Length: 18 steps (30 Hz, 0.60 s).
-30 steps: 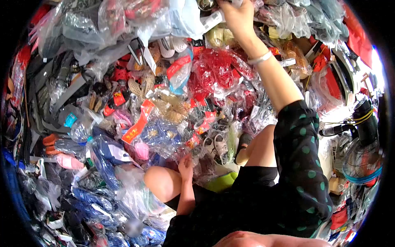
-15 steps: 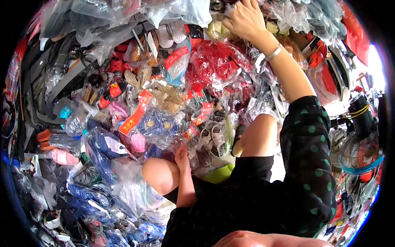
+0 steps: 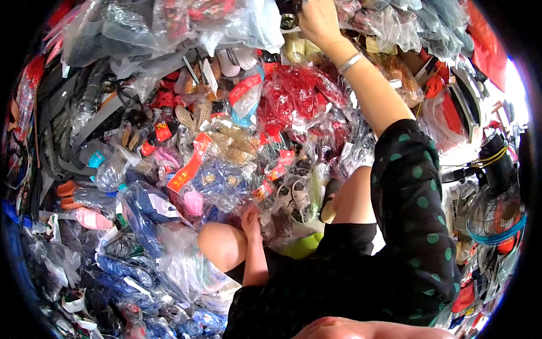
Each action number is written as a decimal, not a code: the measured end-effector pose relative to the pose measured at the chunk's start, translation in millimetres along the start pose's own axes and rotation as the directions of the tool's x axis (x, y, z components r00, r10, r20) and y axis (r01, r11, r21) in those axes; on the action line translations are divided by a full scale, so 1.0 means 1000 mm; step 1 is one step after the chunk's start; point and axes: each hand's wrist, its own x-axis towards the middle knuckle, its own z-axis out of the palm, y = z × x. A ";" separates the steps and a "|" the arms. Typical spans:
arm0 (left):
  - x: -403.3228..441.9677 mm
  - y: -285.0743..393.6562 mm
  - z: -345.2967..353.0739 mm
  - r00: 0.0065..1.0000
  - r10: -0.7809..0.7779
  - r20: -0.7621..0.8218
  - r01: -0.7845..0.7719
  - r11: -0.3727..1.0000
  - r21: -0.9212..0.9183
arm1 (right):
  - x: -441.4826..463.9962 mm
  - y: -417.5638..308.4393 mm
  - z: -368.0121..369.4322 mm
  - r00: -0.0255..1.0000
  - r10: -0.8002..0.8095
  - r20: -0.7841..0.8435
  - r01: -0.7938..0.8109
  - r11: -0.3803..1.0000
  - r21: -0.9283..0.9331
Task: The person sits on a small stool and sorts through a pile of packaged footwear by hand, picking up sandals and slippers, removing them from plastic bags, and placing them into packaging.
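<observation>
My right hand (image 3: 318,22) reaches far forward to the top edge of the head view, a bracelet (image 3: 350,63) at its wrist. Its fingers are bent around something dark at the frame edge, too cut off to identify. Below it lie yellowish bagged shoes (image 3: 296,48) and red shoes in clear plastic (image 3: 291,96). By my bent knee (image 3: 221,244), my left hand (image 3: 251,219) is low with its fingers curled in; what they hold, if anything, is hidden. Clear-bagged blue shoes with gold ornaments (image 3: 217,179) and white strappy sandals (image 3: 293,196) lie just beyond it.
Bagged footwear is piled all around me. An orange-red label strip (image 3: 191,164) and a pink shoe (image 3: 193,203) lie left of centre. A fan with a blue rim (image 3: 497,236) stands at right. Grey plastic bags (image 3: 113,34) hang over the far left.
My right hand has moved slightly up and left, its fingers now partly beyond the top edge. The view has shifted a little. My left hand stays by the knee.
</observation>
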 end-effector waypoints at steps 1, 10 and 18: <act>-0.001 0.000 0.001 1.000 -0.011 -0.003 0.011 1.000 0.009 | -0.003 0.003 -0.003 0.998 -0.047 0.036 0.049 0.997 -0.066; -0.010 0.004 0.002 0.993 0.121 0.009 -0.121 0.992 -0.039 | -0.040 0.001 -0.033 0.893 -0.226 0.389 0.363 0.872 -0.327; -0.030 0.038 -0.029 0.942 0.330 0.056 -0.333 0.941 0.058 | -0.162 -0.018 -0.050 0.976 0.167 0.142 -0.179 0.980 0.082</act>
